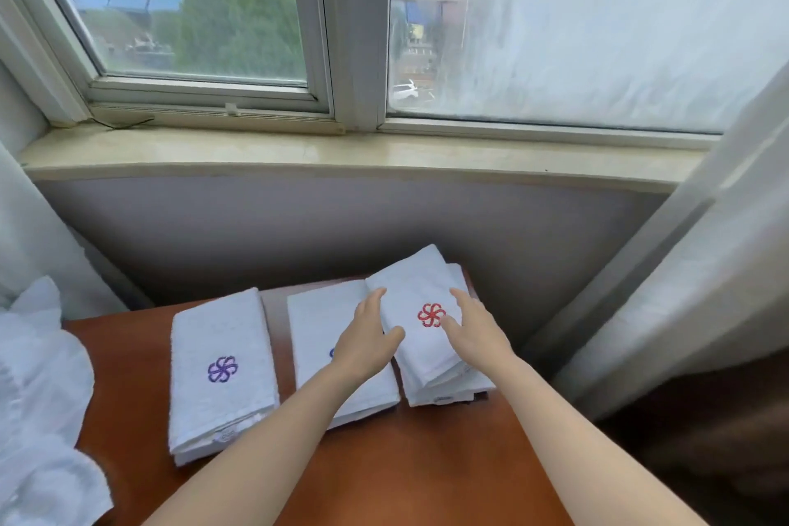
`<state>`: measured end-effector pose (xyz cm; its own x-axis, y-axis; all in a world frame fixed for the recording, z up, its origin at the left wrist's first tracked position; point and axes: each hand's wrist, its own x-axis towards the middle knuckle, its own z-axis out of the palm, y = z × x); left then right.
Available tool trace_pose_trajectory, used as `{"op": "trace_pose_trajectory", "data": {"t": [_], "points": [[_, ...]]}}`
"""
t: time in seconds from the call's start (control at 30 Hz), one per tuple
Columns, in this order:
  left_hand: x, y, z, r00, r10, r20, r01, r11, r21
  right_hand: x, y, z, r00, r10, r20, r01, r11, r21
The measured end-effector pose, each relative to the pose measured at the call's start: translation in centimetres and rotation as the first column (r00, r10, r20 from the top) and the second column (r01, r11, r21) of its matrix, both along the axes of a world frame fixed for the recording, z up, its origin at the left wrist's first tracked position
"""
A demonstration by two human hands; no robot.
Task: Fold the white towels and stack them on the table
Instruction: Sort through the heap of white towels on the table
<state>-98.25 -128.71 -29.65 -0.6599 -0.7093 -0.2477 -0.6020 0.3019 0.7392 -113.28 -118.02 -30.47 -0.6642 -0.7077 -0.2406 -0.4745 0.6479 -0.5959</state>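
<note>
Head view. Table (pixel 427 465) carries three folded white piles along its far edge. The red-logo towel (pixel 416 337) tops the pile at the far right corner, lying askew. Left hand (pixel 368 340): grip spread, flat on the towel's left edge. Right hand (pixel 474 333): grip spread, fingers straight on its right side.

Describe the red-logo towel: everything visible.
The red-logo towel is white terry cloth, folded into a long rectangle, with a red pinwheel emblem stitched near its middle. It lies atop a pile of folded towels at the far right of the table, slightly skewed. The left hand rests on its left edge and the right hand on its right side, both laid flat.
</note>
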Motion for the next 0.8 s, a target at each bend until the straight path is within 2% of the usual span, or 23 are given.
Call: {"op": "trace_pose_trajectory", "data": {"t": [0.17, 0.33, 0.47, 0.8], "points": [[-3.0, -1.0, -2.5, 0.995, 0.076, 0.066, -0.085, 0.986, 0.147, -2.8, -1.4, -2.2, 0.998, -0.052, 0.028, 0.051, 0.999, 0.009], [-4.9, -1.6, -5.2, 0.973, 0.185, 0.138, -0.21, 0.959, 0.19, -4.9, -2.2, -4.5, 0.987, -0.114, 0.113, 0.112, 0.993, 0.02], [-5.8, -1.8, -7.1, 0.957, 0.266, 0.117, -0.289, 0.915, 0.283, -6.0, -2.2, -5.9, 0.967, -0.152, 0.205, 0.152, 0.988, 0.019], [-6.5, -1.7, -8.3, 0.943, 0.326, 0.066, -0.33, 0.892, 0.309, -7.2, -3.1, -6.3, 0.919, -0.157, 0.361, 0.139, 0.988, 0.073]]}}
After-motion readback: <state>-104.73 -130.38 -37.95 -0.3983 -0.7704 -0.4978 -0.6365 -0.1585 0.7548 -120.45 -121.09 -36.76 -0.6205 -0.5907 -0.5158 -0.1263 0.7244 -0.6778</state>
